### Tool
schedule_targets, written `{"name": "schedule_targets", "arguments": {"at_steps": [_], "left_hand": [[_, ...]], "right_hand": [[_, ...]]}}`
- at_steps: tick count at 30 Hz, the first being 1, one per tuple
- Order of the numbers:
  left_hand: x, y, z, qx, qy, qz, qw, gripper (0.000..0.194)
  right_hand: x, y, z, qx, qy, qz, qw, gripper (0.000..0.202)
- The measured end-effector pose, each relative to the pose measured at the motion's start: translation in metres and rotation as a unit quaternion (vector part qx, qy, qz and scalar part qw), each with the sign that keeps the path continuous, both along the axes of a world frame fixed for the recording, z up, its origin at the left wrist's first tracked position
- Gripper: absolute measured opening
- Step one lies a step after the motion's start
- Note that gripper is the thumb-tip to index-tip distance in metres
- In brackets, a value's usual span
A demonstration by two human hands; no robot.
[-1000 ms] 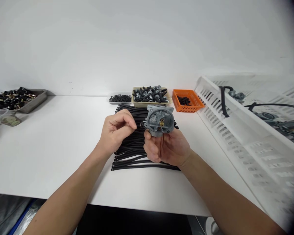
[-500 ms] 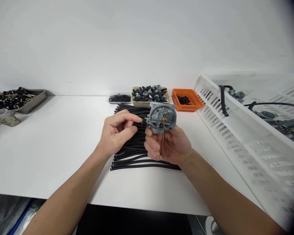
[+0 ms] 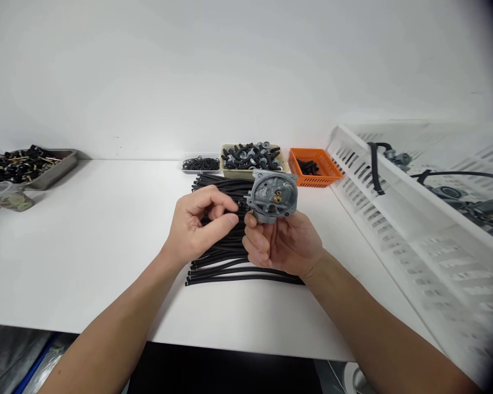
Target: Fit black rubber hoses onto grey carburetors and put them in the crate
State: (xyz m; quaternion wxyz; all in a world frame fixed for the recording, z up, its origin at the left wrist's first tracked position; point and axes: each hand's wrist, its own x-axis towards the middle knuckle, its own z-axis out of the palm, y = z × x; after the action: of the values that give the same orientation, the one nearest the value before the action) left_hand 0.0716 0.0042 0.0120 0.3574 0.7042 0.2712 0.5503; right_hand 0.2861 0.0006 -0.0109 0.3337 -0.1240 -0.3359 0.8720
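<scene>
A grey metal carburetor body is held up over the table, its round open chamber and brass jets facing me. My right hand is closed around it from below. Just left of it, my left hand has thumb and forefinger curled close together in a pinch. Whatever lies between those fingertips is too small and dark to make out against the black hoses. These hoses lie side by side on the table under both hands, partly hidden by them.
Along the wall stand a clear tray of black rubber rings, a beige bin of black and silver parts and an orange basket with short black pieces. A large white crate holds carburetors at right. A metal tray sits far left.
The carburetor has shifted very slightly to the right and up in my right hand. My left thumb has moved forward, nearer the forefinger's tip.
</scene>
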Motion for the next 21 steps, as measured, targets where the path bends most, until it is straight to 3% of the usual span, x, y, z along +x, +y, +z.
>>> {"name": "schedule_targets", "arguments": {"at_steps": [3, 6, 8, 17, 21], "left_hand": [[0.0007, 0.0003, 0.0002, 0.006, 0.007, 0.008, 1.0, 0.007], [0.0014, 0.0021, -0.0002, 0.019, 0.001, 0.042, 0.999, 0.045], [0.002, 0.0033, -0.0009, 0.008, -0.01, 0.057, 0.998, 0.051], [0.0044, 0.0019, -0.0024, -0.038, 0.0, 0.088, 0.995, 0.039], [0.0058, 0.002, -0.0019, -0.062, -0.019, 0.081, 0.995, 0.014]], "right_hand": [[0.0, 0.0002, 0.0001, 0.003, 0.0, -0.002, 1.0, 0.049], [-0.0009, 0.0009, 0.0006, 0.009, -0.001, -0.009, 1.0, 0.045], [-0.0019, 0.0018, 0.001, 0.02, -0.006, -0.02, 1.0, 0.044], [-0.0043, 0.0047, 0.0002, 0.027, -0.03, -0.041, 0.998, 0.05], [-0.0038, 0.005, -0.0009, 0.027, -0.026, -0.035, 0.999, 0.05]]}}
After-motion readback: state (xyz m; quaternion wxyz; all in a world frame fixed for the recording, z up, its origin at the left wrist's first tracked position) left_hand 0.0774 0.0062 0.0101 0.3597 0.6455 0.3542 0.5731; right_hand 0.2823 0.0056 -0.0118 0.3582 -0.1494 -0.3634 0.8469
